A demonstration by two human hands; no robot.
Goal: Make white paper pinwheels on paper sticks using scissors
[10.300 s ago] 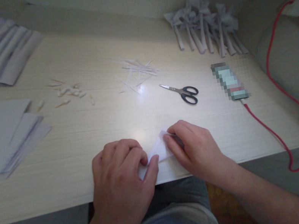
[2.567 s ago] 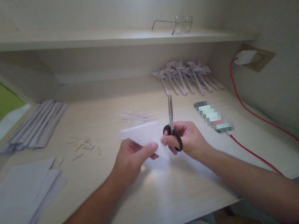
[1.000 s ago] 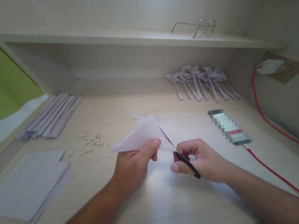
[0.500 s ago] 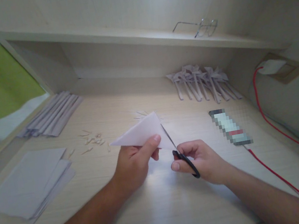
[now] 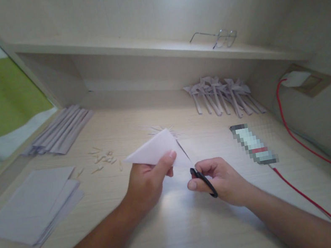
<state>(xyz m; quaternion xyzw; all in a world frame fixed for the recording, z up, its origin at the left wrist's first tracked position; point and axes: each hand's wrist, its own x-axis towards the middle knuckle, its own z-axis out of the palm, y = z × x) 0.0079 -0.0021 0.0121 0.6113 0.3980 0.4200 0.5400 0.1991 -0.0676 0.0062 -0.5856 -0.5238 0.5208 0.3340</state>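
Observation:
Between thumb and fingers, my left hand [image 5: 152, 182] pinches a sheet of white paper [image 5: 153, 147] folded to a triangle, its long tip pointing left. My right hand [image 5: 222, 180] grips black-handled scissors [image 5: 207, 181], with thumb and fingers in the loops. The blade runs up along the right edge of the folded paper; part of it is hidden by the paper. Just behind the paper, several thin pins or sticks [image 5: 155, 131] lie on the desk.
Paper sheets [image 5: 35, 202] are stacked at left, rolled paper tubes [image 5: 61, 131] behind them. Small pale pieces [image 5: 104, 157] lie scattered nearby. Paper pinwheels [image 5: 218, 93] rest at back right, a phone [image 5: 254, 144] with a red cable [image 5: 302, 194] in front. Glasses [image 5: 224, 38] sit on the shelf [image 5: 127, 51].
The view has tilted up slightly. Paper and scissors have shifted a little left, and more of the thin sticks shows behind the paper. Both hands keep their holds.

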